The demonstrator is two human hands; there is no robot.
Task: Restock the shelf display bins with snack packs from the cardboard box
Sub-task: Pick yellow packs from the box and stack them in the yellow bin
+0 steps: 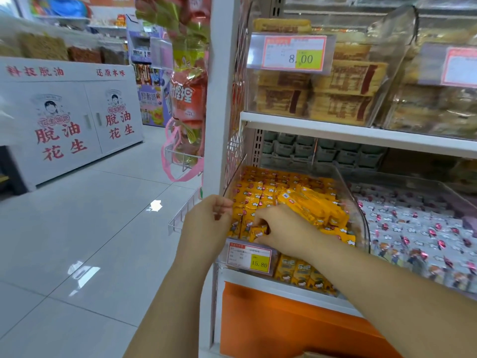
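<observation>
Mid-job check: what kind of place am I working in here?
Probably a snack shop or small supermarket. A 15.80 price tag is clipped to a clear bin of yellow snack packs, an 8.00 tag fronts the shelf above, and a white display counter stands across the tiled aisle.

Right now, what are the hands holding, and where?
The right hand pinches a yellow snack pack by one end. The left hand grips the clear bin by its left wall's edge.
</observation>
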